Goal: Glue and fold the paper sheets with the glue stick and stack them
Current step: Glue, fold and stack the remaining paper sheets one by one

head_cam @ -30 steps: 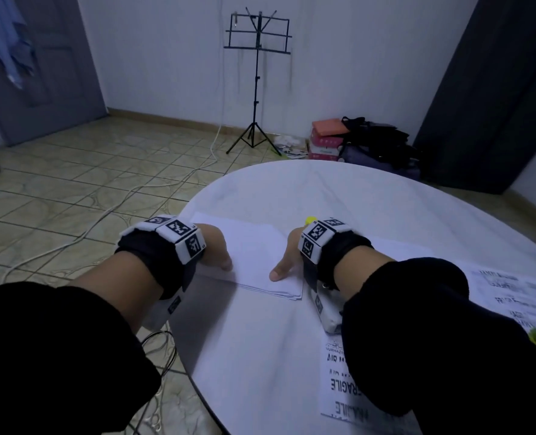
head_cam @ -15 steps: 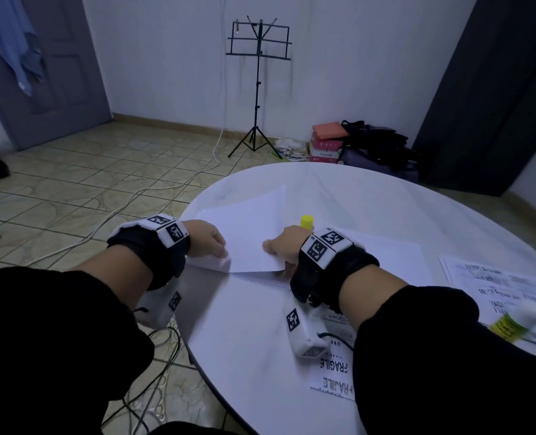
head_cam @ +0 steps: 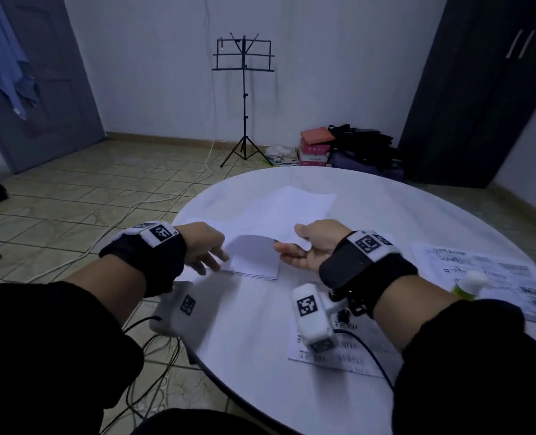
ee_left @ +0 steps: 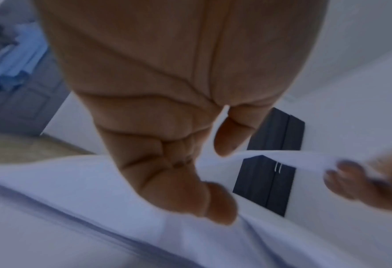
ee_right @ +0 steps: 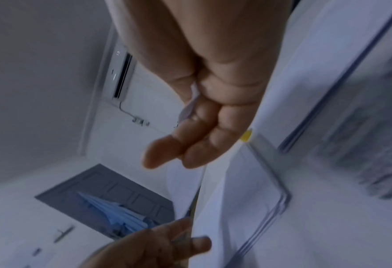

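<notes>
A white paper sheet (head_cam: 291, 208) hangs lifted over a stack of white sheets (head_cam: 254, 268) on the round white table (head_cam: 260, 324). My left hand (head_cam: 211, 257) pinches the sheet's near left corner, thumb on one side and fingers on the other. At the near right corner my right hand (head_cam: 291, 246) pinches the sheet between thumb and fingers. The sheet sags between the two hands. In the right wrist view a yellow glue-stick cap (ee_right: 246, 136) shows beyond the fingers; the sheet hides it in the head view. Another glue stick (head_cam: 467, 284), white-capped, lies blurred by my right forearm.
Printed sheets (head_cam: 496, 277) lie at the table's right, and another printed sheet (head_cam: 323, 353) lies near the front edge. The table's left rim runs close under my left wrist. On the floor are cables, a music stand (head_cam: 244, 98), boxes and bags.
Both hands lay flat on the paper stack a second ago. They have since taken the top sheet by its near corners and raised it off the stack.
</notes>
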Demonstrator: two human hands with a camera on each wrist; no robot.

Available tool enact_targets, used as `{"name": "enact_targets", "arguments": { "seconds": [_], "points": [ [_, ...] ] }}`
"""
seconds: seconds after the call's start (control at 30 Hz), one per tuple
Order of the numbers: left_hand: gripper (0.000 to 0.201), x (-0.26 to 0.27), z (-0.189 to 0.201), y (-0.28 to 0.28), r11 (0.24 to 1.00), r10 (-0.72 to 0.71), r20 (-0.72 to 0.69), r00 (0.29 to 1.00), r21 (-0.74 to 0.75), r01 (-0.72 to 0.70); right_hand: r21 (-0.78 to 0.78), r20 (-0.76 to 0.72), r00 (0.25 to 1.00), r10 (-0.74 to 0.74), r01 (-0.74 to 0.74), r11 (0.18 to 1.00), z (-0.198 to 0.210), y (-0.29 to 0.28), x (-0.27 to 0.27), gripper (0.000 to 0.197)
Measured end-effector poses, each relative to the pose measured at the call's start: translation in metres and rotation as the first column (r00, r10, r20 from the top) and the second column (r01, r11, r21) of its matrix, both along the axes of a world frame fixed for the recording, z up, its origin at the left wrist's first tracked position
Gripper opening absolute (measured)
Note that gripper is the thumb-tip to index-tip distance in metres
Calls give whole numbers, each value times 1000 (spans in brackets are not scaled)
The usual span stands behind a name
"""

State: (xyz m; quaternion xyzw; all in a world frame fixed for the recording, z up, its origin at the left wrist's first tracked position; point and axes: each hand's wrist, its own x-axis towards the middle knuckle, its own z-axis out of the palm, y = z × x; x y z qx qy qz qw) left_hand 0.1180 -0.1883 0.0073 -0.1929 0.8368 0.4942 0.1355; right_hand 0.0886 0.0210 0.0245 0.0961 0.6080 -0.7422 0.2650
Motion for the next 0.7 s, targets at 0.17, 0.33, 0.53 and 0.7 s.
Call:
{"name": "enact_targets", "arguments": {
  "seconds": [0.17,0.33,0.53,0.7],
  "points": [
    [27,6,13,18,842,157,-59,986,529,-102,70,-26,1000,-18,20,997,3,60,35,12],
    [20,24,16,56,868,-80,-106,991,481,121,122,-55,995,-84,90,988,-4,114,56,40],
    [20,45,-4,97,920,-366,-29,930,139,367,447,-72,996,53,-16,894,-16,171,78,48],
    [24,53,-17,122,894,-448,12,894,-19,448,802,-49,977,210,-87,591,-18,195,85,27]
  ]
}}
